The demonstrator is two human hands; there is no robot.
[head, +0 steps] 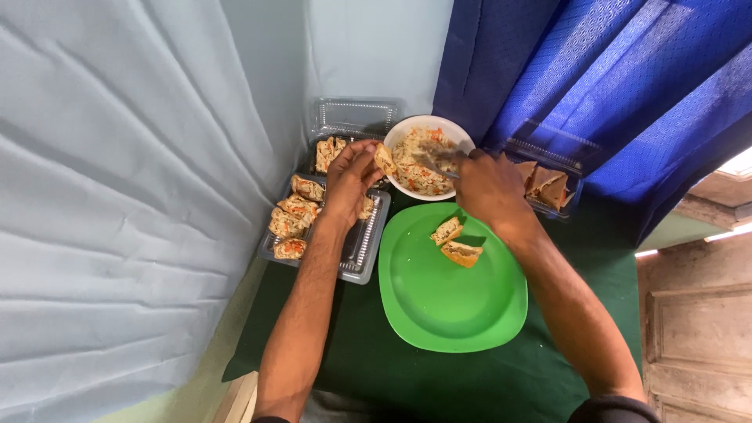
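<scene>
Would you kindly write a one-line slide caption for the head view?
Left hand holds a bread pocket over a white bowl of filling, right hand scooping, beside a green plate.

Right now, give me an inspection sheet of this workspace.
Surface: dark green cloth.
Job's things: white bowl of shredded filling; green plate with two pockets; clear tray of filled pockets; tray of empty pockets.
Clutter: nothing seen.
Grips: left hand holds a pocket; right hand holds a utensil, blurred, over the bowl.
Cables: nothing seen.
Surroundings: pale sheet, blue curtain.
</scene>
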